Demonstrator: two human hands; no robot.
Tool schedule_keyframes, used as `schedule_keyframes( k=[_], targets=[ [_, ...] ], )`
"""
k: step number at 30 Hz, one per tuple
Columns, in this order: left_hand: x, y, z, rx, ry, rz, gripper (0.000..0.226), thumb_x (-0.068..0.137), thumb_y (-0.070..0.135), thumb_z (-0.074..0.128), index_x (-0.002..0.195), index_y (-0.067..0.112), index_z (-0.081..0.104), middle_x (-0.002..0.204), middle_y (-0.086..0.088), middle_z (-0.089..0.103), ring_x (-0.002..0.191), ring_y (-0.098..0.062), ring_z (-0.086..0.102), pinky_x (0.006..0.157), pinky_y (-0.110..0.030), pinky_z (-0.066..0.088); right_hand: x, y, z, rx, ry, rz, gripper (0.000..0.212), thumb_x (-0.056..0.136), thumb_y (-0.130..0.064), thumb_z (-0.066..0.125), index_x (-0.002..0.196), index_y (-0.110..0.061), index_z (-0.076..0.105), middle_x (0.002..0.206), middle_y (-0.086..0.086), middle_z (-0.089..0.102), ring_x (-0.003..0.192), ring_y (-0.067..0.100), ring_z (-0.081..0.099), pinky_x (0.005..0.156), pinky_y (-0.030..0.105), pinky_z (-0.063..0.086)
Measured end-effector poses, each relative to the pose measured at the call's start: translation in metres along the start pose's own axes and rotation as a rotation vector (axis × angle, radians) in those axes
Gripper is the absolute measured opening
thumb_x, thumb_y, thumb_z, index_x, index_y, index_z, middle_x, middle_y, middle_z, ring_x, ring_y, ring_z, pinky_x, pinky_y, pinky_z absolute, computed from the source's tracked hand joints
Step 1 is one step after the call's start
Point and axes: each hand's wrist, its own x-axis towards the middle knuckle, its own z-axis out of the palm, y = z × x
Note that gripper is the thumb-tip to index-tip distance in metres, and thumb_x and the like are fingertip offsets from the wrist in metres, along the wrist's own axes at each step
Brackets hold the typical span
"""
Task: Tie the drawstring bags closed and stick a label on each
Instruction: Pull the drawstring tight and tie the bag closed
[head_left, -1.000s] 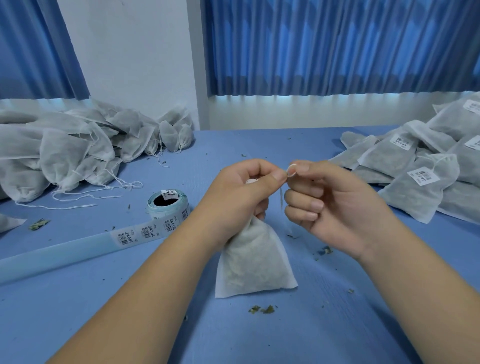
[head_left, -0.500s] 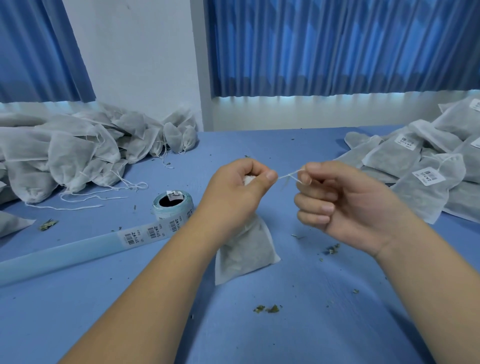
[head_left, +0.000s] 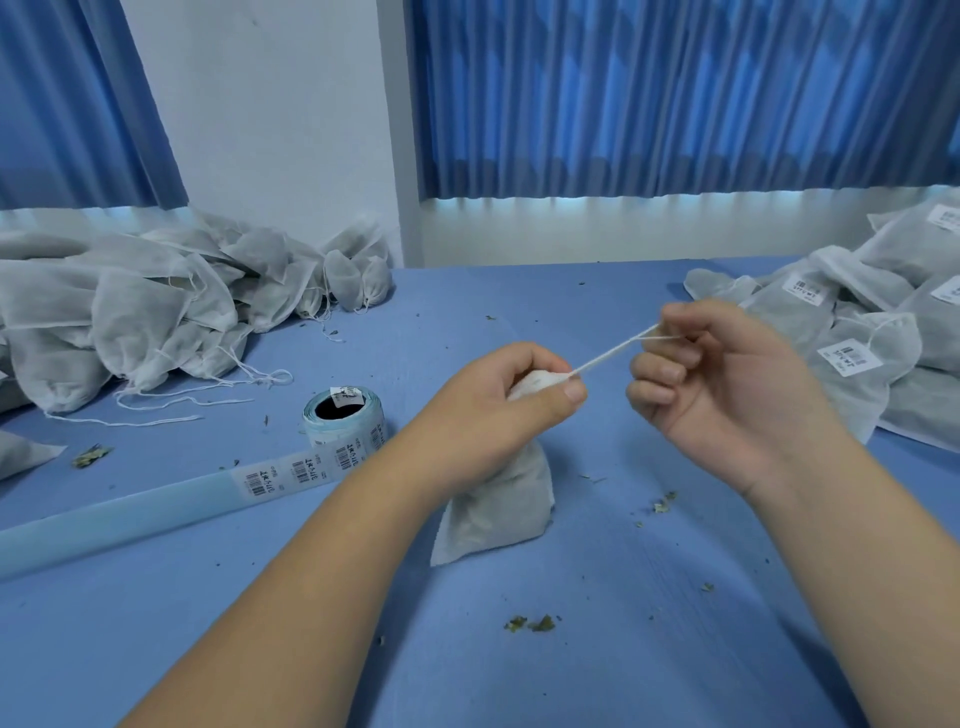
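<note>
Gripping the gathered neck of the drawstring bag (head_left: 498, 512) with the left hand (head_left: 496, 410), bottom resting mid-counter (head_left: 597, 675). Pinching the taut drawstring (head_left: 608, 356) in the curled right hand (head_left: 727, 387), up and rightward. Label roll (head_left: 344, 422) and unlabelled bags (head_left: 130, 322) to the left, labelled bags (head_left: 862, 358) to the right.

Bare forearms (head_left: 311, 571), bare left grip (head_left: 493, 415) and right grip (head_left: 727, 395), with short trimmed fingernails (head_left: 575, 393).

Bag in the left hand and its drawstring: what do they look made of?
Bag: probably thin white non-woven fabric; matte and slightly see-through, with the darker filling showing through. Drawstring: thin white cotton-like cord, matte, drawn in a taut straight line.
</note>
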Motion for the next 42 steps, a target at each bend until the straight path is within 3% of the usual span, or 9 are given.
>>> schedule_keyframes(
  k=[6, 9, 14, 17, 23, 29, 34, 38, 42],
  targets=[
    [-0.002, -0.001, 0.007, 0.112, -0.117, -0.085, 0.042, 0.067, 0.049, 0.068, 0.109, 0.045, 0.058, 0.094, 0.032, 0.063, 0.085, 0.012, 0.061, 0.072, -0.013, 0.043, 0.003, -0.008, -0.009, 0.090, 0.201, -0.168, 0.026, 0.091, -0.014, 0.055, 0.067, -0.018, 0.046, 0.051, -0.005, 0.039, 0.045, 0.010, 0.043, 0.044, 0.019, 0.032],
    [-0.001, -0.002, 0.011, 0.156, -0.067, -0.101, 0.035, 0.064, 0.054, 0.068, 0.098, 0.045, 0.061, 0.086, 0.031, 0.064, 0.077, 0.011, 0.061, 0.068, -0.015, 0.042, 0.003, -0.009, -0.009, 0.093, 0.237, -0.220, 0.026, 0.091, -0.016, 0.059, 0.066, -0.018, 0.050, 0.055, -0.006, 0.044, 0.048, 0.009, 0.049, 0.044, 0.018, 0.034],
    [-0.001, -0.005, 0.010, 0.146, 0.000, -0.075, 0.033, 0.066, 0.049, 0.064, 0.099, 0.049, 0.062, 0.098, 0.022, 0.067, 0.088, 0.001, 0.065, 0.075, -0.020, 0.047, 0.000, -0.013, -0.010, 0.124, 0.242, -0.265, 0.025, 0.092, -0.017, 0.053, 0.068, -0.017, 0.049, 0.058, -0.004, 0.046, 0.052, 0.012, 0.056, 0.045, 0.019, 0.037],
    [0.004, -0.007, 0.010, 0.134, 0.102, -0.130, 0.012, 0.075, 0.043, 0.064, 0.085, 0.038, 0.068, 0.083, 0.020, 0.070, 0.074, 0.004, 0.063, 0.067, -0.018, 0.043, -0.004, -0.013, -0.009, 0.092, 0.196, -0.318, 0.023, 0.091, -0.013, 0.048, 0.069, -0.015, 0.049, 0.059, -0.003, 0.048, 0.053, 0.014, 0.058, 0.049, 0.022, 0.037],
    [0.008, -0.014, 0.009, 0.090, 0.217, -0.198, 0.030, 0.084, 0.036, 0.068, 0.084, 0.006, 0.066, 0.068, 0.003, 0.057, 0.063, -0.010, 0.052, 0.062, -0.028, 0.039, -0.011, 0.009, 0.005, -0.545, -0.064, -0.557, 0.016, 0.080, -0.010, 0.058, 0.067, -0.020, 0.060, 0.061, -0.004, 0.062, 0.066, 0.017, 0.062, 0.054, 0.022, 0.044],
    [0.008, -0.013, 0.011, -0.110, 0.269, -0.220, 0.045, 0.079, 0.041, 0.072, 0.081, -0.003, 0.062, 0.066, -0.002, 0.053, 0.061, -0.015, 0.048, 0.062, -0.031, 0.038, -0.009, 0.039, 0.008, -1.285, -0.169, -0.729, 0.012, 0.078, -0.006, 0.069, 0.071, -0.015, 0.068, 0.073, -0.010, 0.062, 0.076, 0.007, 0.055, 0.068, 0.013, 0.037],
    [0.009, -0.011, 0.012, -0.152, 0.310, -0.237, 0.031, 0.089, 0.038, 0.066, 0.068, 0.016, 0.059, 0.060, 0.002, 0.050, 0.058, -0.015, 0.047, 0.063, -0.032, 0.039, -0.001, 0.040, -0.002, -1.397, -0.156, -0.763, 0.012, 0.079, -0.010, 0.072, 0.077, -0.021, 0.073, 0.077, -0.006, 0.060, 0.082, 0.013, 0.050, 0.073, 0.017, 0.036],
    [0.005, -0.007, 0.006, -0.314, 0.142, -0.257, 0.035, 0.088, 0.033, 0.065, 0.093, -0.001, 0.070, 0.087, -0.015, 0.066, 0.084, -0.025, 0.062, 0.087, -0.044, 0.049, 0.001, 0.041, -0.007, -1.418, -0.180, -0.786, 0.014, 0.080, -0.011, 0.072, 0.081, -0.024, 0.076, 0.078, -0.007, 0.059, 0.083, 0.016, 0.052, 0.076, 0.019, 0.038],
    [-0.005, -0.007, 0.000, -0.440, 0.050, -0.320, 0.031, 0.095, 0.016, 0.057, 0.108, -0.010, 0.068, 0.107, -0.025, 0.067, 0.103, -0.033, 0.065, 0.105, -0.050, 0.043, -0.003, 0.044, -0.006, -1.427, -0.242, -0.791, 0.018, 0.081, -0.009, 0.070, 0.084, -0.025, 0.079, 0.085, -0.005, 0.062, 0.088, 0.020, 0.053, 0.080, 0.030, 0.043]
  ],
)
